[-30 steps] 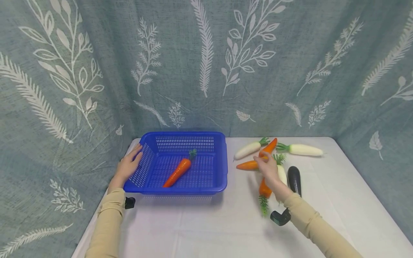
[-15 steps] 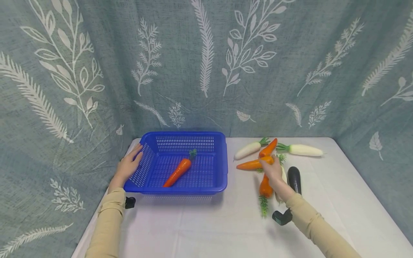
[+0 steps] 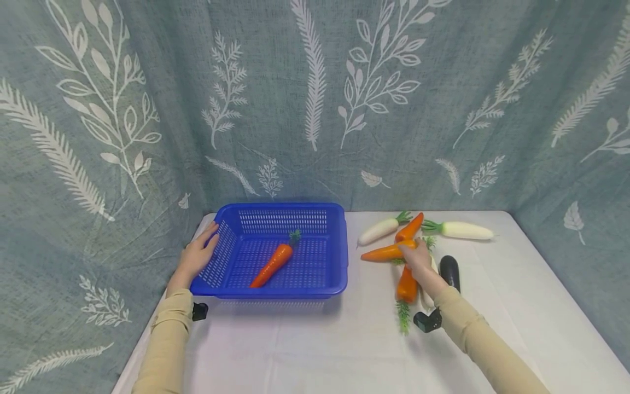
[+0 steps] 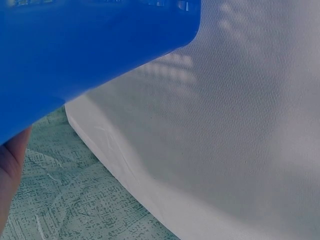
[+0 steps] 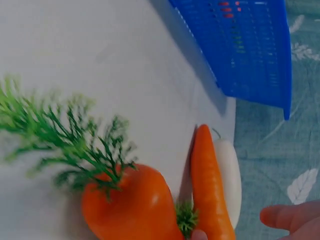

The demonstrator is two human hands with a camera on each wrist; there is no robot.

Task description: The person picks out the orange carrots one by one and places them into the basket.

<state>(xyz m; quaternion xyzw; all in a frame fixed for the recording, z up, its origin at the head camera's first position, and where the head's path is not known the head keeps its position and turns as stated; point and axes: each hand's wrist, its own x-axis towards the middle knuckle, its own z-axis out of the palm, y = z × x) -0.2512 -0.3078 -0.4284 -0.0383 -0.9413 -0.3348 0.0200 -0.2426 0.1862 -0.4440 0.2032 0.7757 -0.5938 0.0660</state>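
In the head view my left hand (image 3: 197, 257) rests on the left rim of a blue slotted plastic basket (image 3: 342, 246), fingers fairly straight along it. One carrot (image 3: 273, 265) with a green top lies slanted inside the basket. My right hand (image 3: 418, 260) grips the thick end of a light orange carrot (image 3: 384, 253) in the vegetable pile. From the right wrist, a thumb tip (image 5: 199, 235) shows at that carrot (image 5: 207, 175), and a finger on the far side stands apart from it. Another carrot (image 3: 406, 287) with leafy green lies under the hand.
Beyond the hand lie a third loose carrot (image 3: 409, 227) and two white radishes, one at the back left (image 3: 378, 231) and one at the right (image 3: 467, 230). Another white radish is partly hidden by the arm. A dark eggplant (image 3: 450, 271) lies to its right. A patterned curtain (image 3: 295, 109) encloses the table.
My right hand has drawn slightly back and to the right, from over the pile onto the light orange carrot's thick end. The left hand stays at the basket rim.
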